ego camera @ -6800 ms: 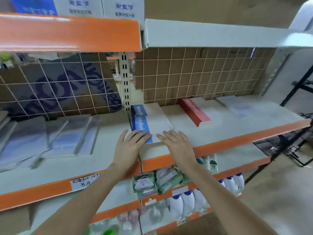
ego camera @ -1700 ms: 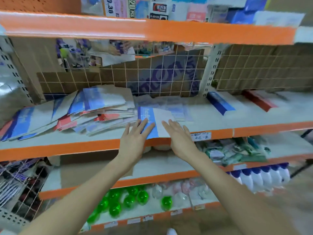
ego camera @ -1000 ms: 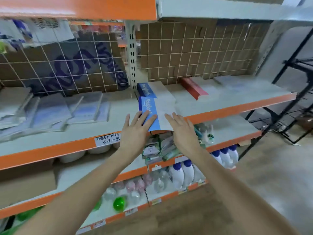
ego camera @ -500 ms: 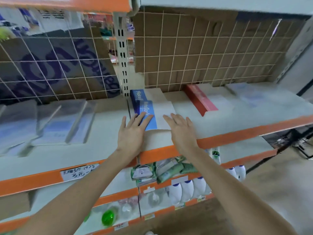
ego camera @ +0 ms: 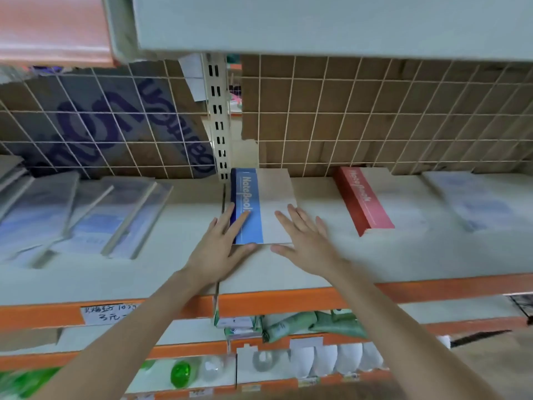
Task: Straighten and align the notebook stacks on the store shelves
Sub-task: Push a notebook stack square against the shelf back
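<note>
A stack of notebooks with a blue spine band and a beige cover point(ego camera: 268, 203) lies on the grey shelf board point(ego camera: 288, 269), back against the wire grid. My left hand point(ego camera: 220, 246) lies flat against the stack's left and near edge, fingers spread over the blue band. My right hand point(ego camera: 307, 241) rests flat at the stack's right near corner, fingers apart. A red-banded notebook stack point(ego camera: 363, 200) sits to the right. Wrapped notebook packs point(ego camera: 86, 215) lie slanted at the left.
A perforated upright post point(ego camera: 217, 116) divides the wire grid back. Pale wrapped packs point(ego camera: 478, 203) lie far right. The orange shelf lip point(ego camera: 288, 301) carries a handwritten price tag point(ego camera: 109, 314). Lower shelves hold green packets point(ego camera: 302, 324) and white bottles point(ego camera: 317, 362).
The blue notebook I carried from the left bay now lies squared on top of the blue stack at the back. Both hands have slid forward with it and the view has moved closer.
</note>
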Demonstrator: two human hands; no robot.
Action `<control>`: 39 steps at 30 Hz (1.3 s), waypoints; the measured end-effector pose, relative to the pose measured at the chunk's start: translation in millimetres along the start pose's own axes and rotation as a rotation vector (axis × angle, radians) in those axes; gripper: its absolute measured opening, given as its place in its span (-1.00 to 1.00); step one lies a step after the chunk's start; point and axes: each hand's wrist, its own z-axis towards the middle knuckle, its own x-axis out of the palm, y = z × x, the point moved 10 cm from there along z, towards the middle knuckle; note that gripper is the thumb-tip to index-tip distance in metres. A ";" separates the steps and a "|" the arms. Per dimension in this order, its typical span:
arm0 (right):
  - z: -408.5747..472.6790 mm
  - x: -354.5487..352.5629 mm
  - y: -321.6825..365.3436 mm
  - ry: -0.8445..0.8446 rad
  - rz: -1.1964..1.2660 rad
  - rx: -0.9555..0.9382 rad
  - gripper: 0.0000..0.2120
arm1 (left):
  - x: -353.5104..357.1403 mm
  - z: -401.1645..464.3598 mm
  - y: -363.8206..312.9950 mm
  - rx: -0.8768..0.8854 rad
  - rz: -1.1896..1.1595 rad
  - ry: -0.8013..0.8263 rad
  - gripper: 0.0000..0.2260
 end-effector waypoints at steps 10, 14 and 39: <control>-12.5 -24.2 -27.9 -0.280 0.359 -0.046 -0.35 | -24.4 -13.2 -2.1 -0.041 -0.041 -0.232 -0.15; -7.8 -28.3 -34.1 -0.350 0.403 -0.047 -0.39 | -27.5 -13.3 0.7 -0.066 -0.018 -0.252 -0.18; -4.1 -19.0 -38.3 -0.462 0.311 -0.039 -0.57 | -32.3 -13.9 11.1 -0.081 0.067 -0.389 -0.49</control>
